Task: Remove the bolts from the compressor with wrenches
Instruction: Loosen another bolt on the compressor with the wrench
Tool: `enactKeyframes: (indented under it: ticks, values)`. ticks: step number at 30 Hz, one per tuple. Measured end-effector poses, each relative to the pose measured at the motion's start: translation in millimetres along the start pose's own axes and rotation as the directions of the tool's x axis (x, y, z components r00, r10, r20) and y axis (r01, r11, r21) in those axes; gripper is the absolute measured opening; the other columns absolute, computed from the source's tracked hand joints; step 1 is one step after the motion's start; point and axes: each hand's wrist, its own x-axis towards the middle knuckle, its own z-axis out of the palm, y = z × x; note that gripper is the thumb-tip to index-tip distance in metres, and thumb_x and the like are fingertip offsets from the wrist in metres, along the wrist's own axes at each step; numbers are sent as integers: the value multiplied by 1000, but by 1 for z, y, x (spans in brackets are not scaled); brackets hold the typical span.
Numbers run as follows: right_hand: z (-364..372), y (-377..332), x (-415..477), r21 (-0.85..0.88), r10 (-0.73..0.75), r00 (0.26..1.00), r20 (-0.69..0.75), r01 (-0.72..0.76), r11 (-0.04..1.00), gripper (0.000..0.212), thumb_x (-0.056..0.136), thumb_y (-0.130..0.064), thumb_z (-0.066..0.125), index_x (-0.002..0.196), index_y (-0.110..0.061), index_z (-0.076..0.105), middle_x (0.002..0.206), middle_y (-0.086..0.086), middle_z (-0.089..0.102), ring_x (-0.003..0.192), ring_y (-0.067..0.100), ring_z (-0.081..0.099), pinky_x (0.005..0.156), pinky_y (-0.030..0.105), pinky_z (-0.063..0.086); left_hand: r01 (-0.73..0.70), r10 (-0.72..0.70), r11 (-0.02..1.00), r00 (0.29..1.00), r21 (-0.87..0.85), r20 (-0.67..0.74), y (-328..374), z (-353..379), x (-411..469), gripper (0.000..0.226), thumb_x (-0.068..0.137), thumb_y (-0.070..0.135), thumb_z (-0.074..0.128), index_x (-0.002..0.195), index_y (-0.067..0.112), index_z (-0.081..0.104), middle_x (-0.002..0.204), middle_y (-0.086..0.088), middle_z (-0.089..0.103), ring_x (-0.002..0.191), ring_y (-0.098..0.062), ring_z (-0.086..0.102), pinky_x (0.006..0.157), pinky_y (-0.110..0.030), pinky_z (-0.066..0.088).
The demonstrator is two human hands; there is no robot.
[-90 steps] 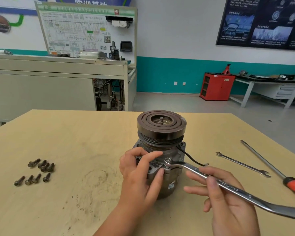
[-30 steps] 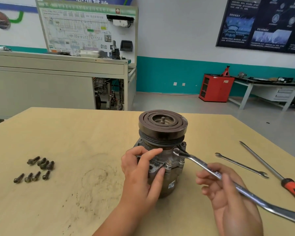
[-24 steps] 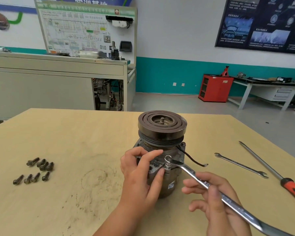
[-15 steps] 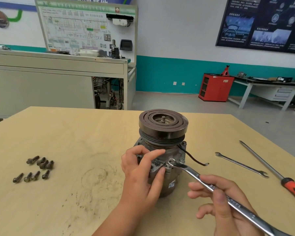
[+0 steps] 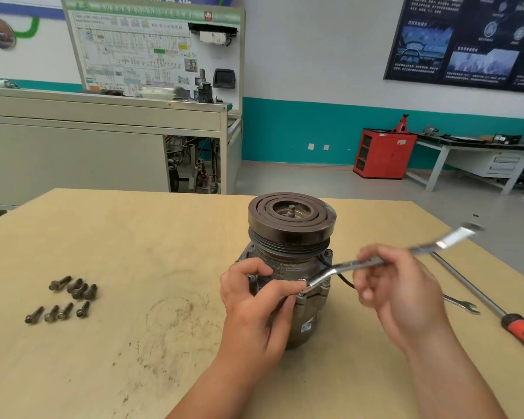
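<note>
Roughly midway across the table [image 5: 133,237], nearer its far edge, the compressor [image 5: 288,267] stands upright with its pulley on top. The left hand [image 5: 254,303] has its grip clenched on the housing from the near-left side, thumb and fingers curled round it. The right hand [image 5: 400,294], blurred, has its grip closed on the shank of a wrench [image 5: 354,264]. The wrench's ring end lies at the housing flange, touching the left forefinger tip, and its other end points up toward the far right corner. Whether the ring sits on a bolt head cannot be told.

Eight loose bolts [image 5: 80,291] lie in two rows near the left edge, with bare tabletop between them and the compressor. Toward the right edge lie a spare wrench [image 5: 463,305], partly behind the right hand, and a screwdriver [image 5: 487,302] just beyond it.
</note>
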Motion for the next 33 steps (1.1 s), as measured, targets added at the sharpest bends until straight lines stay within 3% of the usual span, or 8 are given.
enactKeyframes:
  ticks: [9,13,18,20,23,25,29,33]
  values:
    - [-42,11,22,510,85,996,-7,-69,857,27,79,-25,46,64,-21,68,52,-6,49,43,5,42,37,14,33,-272,274,961,961,40,-48,15,-5,4,33,79,8,51,104,29,60,103,3,38,98,-16,42,75,-47,45]
    - [-83,45,11,-236,-105,974,-200,56,970,28,98,-16,44,91,-27,69,80,-7,71,78,4,67,57,21,45,-380,431,901,842,-211,324,42,12,-16,32,81,11,51,106,26,65,113,7,54,113,-9,50,96,-31,41]
    - [-106,72,31,-826,36,992,123,82,558,23,94,-12,52,110,-16,68,113,1,65,110,13,58,94,23,39,-107,105,992,465,-62,879,57,65,-47,48,103,16,27,151,17,22,160,1,12,146,-12,2,117,-22,2]
    - [-105,77,39,-909,125,981,151,88,408,24,96,-26,47,108,-19,66,117,1,62,112,13,55,90,22,38,25,-142,988,530,153,836,64,71,-45,44,102,-4,23,146,-2,21,154,-19,17,141,-29,13,110,-30,16]
    - [-104,81,46,-951,194,931,308,304,52,41,97,-18,37,133,-34,48,141,-9,45,127,8,40,97,17,32,-14,-86,996,257,92,963,53,118,-35,84,53,-24,18,135,-12,32,142,-27,36,131,-36,35,113,-38,25]
    - [-98,72,42,-942,180,926,332,337,2,54,93,-8,35,139,-36,38,146,-13,38,131,10,38,102,21,32,-1,-123,990,450,138,885,50,101,-39,45,96,4,36,141,7,39,142,-11,44,133,-23,40,117,-38,20]
    - [-59,40,24,-796,-380,905,193,371,478,36,84,-3,51,108,-27,62,109,-7,62,95,-1,56,75,7,37,259,-187,961,868,-98,460,69,12,-37,49,73,39,51,121,53,50,118,26,54,94,8,60,77,-8,43]
    - [-3,17,-8,-548,-334,900,281,436,714,10,74,-36,65,84,-33,64,73,-10,62,62,1,55,58,5,37,354,-330,885,935,-304,129,67,-10,-26,59,60,39,53,118,30,59,116,9,62,70,-5,63,53,-15,41]
